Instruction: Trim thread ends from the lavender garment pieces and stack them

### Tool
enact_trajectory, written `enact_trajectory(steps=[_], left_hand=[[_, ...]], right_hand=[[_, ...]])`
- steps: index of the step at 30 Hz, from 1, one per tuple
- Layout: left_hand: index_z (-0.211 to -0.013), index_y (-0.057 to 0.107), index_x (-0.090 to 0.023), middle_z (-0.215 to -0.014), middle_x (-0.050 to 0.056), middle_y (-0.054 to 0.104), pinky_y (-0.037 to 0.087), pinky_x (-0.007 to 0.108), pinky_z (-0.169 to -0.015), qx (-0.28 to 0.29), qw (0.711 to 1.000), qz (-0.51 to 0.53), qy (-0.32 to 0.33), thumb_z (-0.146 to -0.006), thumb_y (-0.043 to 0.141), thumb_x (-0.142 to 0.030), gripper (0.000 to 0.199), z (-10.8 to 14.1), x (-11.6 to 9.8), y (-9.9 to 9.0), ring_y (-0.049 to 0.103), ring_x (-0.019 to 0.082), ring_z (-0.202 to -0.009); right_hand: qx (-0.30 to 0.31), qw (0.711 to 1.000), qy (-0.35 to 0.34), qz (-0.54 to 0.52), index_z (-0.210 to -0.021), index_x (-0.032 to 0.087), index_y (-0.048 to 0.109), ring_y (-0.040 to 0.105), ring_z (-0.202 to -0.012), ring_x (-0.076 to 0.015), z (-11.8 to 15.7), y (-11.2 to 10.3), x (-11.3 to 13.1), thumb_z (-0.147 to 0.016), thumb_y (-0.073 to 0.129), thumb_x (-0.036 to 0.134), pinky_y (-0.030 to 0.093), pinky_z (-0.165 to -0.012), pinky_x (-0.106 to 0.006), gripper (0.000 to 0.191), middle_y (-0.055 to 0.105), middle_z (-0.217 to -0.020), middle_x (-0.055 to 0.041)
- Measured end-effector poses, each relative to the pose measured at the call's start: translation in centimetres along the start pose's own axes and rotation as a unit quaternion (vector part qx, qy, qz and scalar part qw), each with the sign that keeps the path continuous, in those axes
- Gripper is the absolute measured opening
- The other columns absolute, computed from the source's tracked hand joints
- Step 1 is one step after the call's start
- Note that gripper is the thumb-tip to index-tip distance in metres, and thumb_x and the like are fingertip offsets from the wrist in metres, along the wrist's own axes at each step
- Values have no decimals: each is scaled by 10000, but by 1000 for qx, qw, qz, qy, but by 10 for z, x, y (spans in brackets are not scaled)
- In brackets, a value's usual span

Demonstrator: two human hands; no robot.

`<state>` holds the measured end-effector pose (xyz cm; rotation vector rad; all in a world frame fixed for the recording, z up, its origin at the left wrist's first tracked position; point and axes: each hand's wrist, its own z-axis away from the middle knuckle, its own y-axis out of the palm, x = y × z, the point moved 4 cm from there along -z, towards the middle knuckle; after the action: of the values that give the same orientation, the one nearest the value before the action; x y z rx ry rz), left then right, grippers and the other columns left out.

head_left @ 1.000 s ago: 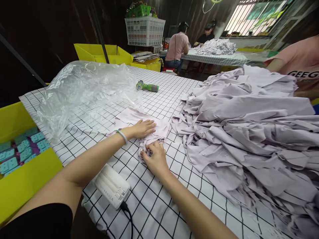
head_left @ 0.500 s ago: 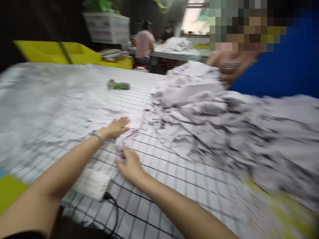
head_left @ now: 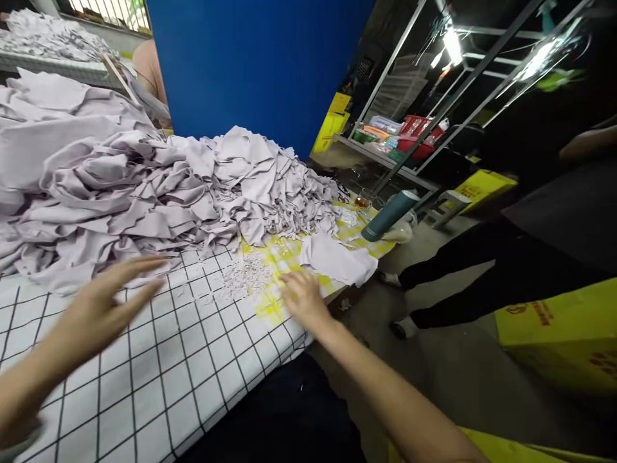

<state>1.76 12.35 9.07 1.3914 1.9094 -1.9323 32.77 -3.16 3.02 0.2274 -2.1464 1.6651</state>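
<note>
My left hand [head_left: 108,299] is held above the black-and-white checked tablecloth [head_left: 159,360], its fingers stretched out and thumb apart, holding nothing. Just beyond it rises a big heap of pale lilac fabric pieces [head_left: 164,186]. My right hand [head_left: 306,299] hovers by the table's right edge over a yellow checked cloth [head_left: 270,312]; its fingers are loosely bent and slightly blurred, with nothing seen in them. Close to its fingertips lies a single fabric piece [head_left: 340,257], spread fairly flat. Small fabric scraps [head_left: 248,273] are scattered left of the right hand.
A dark green bottle [head_left: 389,215] leans at the table's far right corner. Behind the heap stands a blue panel [head_left: 255,71]. Yellow boxes [head_left: 554,321] and a person in dark trousers [head_left: 463,257] are on the right. A metal rack [head_left: 400,154] holds baskets.
The view has swung to the right. My hands have lifted off the fabric on the left part of the table and moved apart, the right one now near the single piece.
</note>
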Motion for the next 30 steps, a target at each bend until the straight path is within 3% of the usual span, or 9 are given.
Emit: enact_trajectory(steps=[3, 6, 9, 14, 20, 23, 25, 27, 30], left_hand=[[-1110, 702, -311, -1229, 29, 707, 567, 416, -863, 64, 994, 58, 65, -803, 554, -588, 439, -29, -77, 83, 649, 310, -1129], [-1138, 695, -234, -1237, 91, 701, 489, 432, -1036, 119, 984, 87, 98, -858, 521, -502, 426, -51, -127, 143, 641, 294, -1158], [-1157, 685, -209, -1225, 108, 703, 486, 434, -1033, 147, 982, 90, 81, -875, 537, -455, 403, -66, -142, 182, 649, 291, -1133], [-1227, 638, -199, -1237, 161, 680, 512, 482, -985, 147, 982, 121, -2, -802, 677, -496, 520, -75, -149, 233, 647, 333, -1110], [-1443, 390, -162, -1499, 207, 440, 366, 521, -1140, 151, 939, 305, 42, -607, 855, -500, 1014, -77, -236, 294, 431, 380, -1369], [-1224, 558, -188, -1229, 140, 640, 470, 483, -1018, 166, 918, 352, 80, -703, 772, -315, 578, -68, -273, 301, 588, 312, -1139], [-969, 625, -192, -990, 94, 683, 519, 435, -894, 170, 919, 348, 76, -759, 643, -211, 212, -53, -273, 284, 623, 257, -946], [-815, 620, -196, -840, 57, 659, 524, 378, -781, 168, 921, 345, 68, -774, 565, -184, 69, -32, -252, 248, 605, 212, -811], [-725, 629, -208, -713, 27, 607, 477, 312, -634, 189, 925, 331, 16, -838, 560, -316, 171, 12, -195, 172, 549, 171, -672]], right_hand=[[26, 997, 20, 65, -1189, 212, 687, 567, -1146, -269, -25, -31, -78, -907, 452, 88, 412, -1002, -449, 387, 694, -1185, -100], [104, 988, -76, 81, -1286, 265, 640, 470, -1288, -258, -59, -43, -110, -862, 529, 53, 359, -1061, -433, 487, 588, -1399, -74], [195, 960, -181, 90, -1274, 276, 640, 432, -1319, -278, -88, -39, -112, -826, 633, 114, 317, -1090, -469, 476, 581, -1404, -71], [237, 945, -215, 68, -753, 219, 699, 583, -986, -250, -109, -44, -115, -649, 691, 31, 416, -975, -428, 214, 701, -869, -42], [112, 978, -164, -58, -755, 218, 572, 601, -1056, -224, -80, -140, -115, -710, 606, 66, 485, -904, -357, 162, 679, -983, -31], [2, 982, -117, -146, -753, 221, 535, 630, -791, -164, -55, -202, -90, -729, 656, 165, 498, -691, -288, 136, 633, -818, 15], [-73, 974, -102, -190, -804, 224, 566, 582, -642, -116, -39, -231, -66, -749, 695, 241, 444, -574, -249, 141, 601, -757, 36], [-142, 958, -103, -227, -889, 235, 614, 574, -621, -97, -26, -246, -43, -785, 720, 296, 423, -556, -247, 161, 623, -769, 36], [-190, 936, -104, -278, -955, 261, 668, 628, -727, -108, -14, -241, -14, -819, 740, 307, 468, -645, -289, 160, 683, -845, 23]])
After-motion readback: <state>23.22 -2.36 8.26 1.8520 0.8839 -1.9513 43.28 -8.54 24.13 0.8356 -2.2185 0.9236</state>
